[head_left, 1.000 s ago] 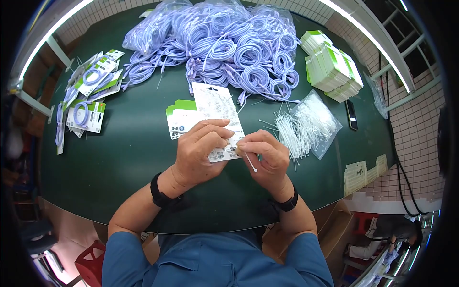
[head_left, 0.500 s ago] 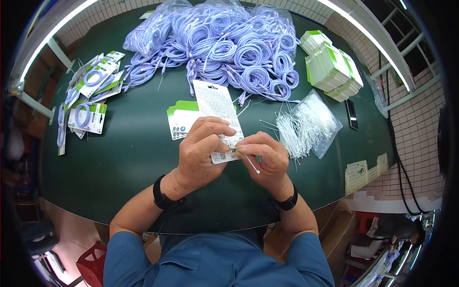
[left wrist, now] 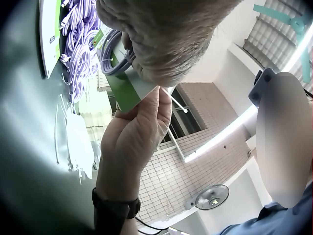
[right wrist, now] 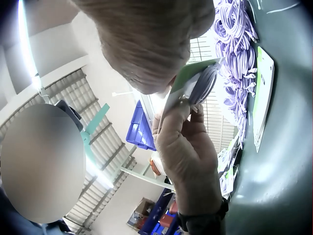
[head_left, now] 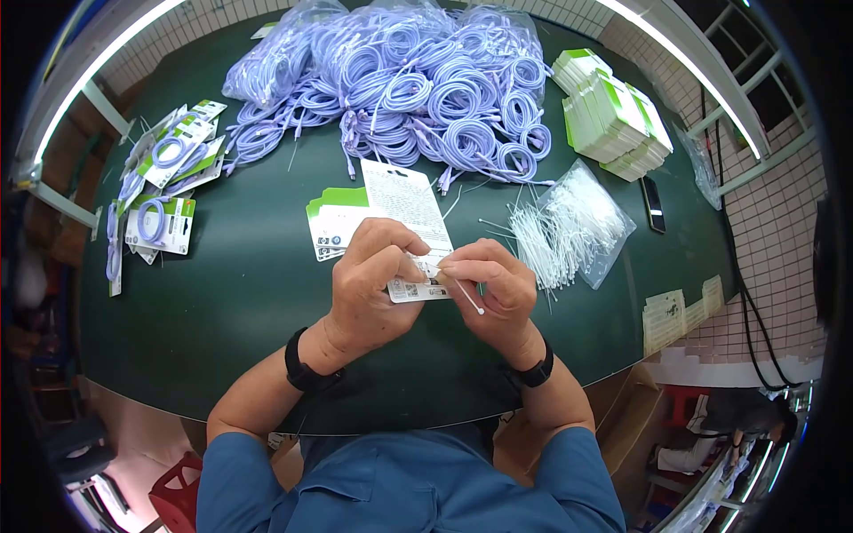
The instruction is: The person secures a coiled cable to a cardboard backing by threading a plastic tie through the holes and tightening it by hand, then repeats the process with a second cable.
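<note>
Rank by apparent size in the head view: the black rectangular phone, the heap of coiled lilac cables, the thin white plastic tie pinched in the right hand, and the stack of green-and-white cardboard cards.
1. Heap of lilac cables
2. Stack of cards
3. Black phone
4. White tie (visible part)

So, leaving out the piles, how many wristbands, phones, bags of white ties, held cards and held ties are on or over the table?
Black wristbands: 2
Phone: 1
Bag of white ties: 1
Held card: 1
Held white tie: 1
Total: 6
</note>
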Action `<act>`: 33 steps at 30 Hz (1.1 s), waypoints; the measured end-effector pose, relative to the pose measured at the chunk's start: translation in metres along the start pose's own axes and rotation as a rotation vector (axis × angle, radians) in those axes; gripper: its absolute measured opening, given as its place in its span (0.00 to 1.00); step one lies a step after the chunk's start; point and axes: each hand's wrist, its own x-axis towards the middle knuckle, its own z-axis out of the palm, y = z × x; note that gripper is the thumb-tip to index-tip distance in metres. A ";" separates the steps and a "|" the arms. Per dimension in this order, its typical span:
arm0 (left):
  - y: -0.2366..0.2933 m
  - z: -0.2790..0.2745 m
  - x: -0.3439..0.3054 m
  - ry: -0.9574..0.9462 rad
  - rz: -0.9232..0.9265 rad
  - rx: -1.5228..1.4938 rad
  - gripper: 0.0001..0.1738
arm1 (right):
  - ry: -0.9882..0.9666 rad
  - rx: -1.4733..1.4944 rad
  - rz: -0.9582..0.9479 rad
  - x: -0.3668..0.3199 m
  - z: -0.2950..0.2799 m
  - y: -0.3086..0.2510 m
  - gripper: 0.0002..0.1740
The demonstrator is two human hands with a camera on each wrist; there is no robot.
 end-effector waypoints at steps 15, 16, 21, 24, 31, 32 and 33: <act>0.035 -0.003 0.005 -0.199 0.100 0.120 0.13 | -0.450 0.647 0.708 0.024 -0.054 -0.003 0.03; 0.037 -0.004 0.007 -0.207 0.114 0.094 0.12 | -0.508 0.704 0.683 0.021 -0.056 -0.001 0.02; 0.041 -0.001 -0.011 -0.235 -0.315 -0.193 0.08 | -0.512 0.912 0.726 0.006 -0.044 0.019 0.04; 0.037 0.004 -0.018 -0.193 -0.592 -0.416 0.07 | -0.383 1.162 0.853 -0.004 -0.031 0.029 0.06; 0.030 0.011 -0.016 -0.022 -0.695 -0.641 0.08 | -0.141 0.931 0.978 0.008 -0.028 0.016 0.06; 0.026 0.011 -0.015 -0.013 -0.701 -0.611 0.07 | -0.060 0.813 0.990 0.012 -0.027 0.013 0.06; 0.022 0.010 -0.013 -0.003 -0.707 -0.581 0.07 | -0.080 0.810 0.987 0.011 -0.029 0.014 0.06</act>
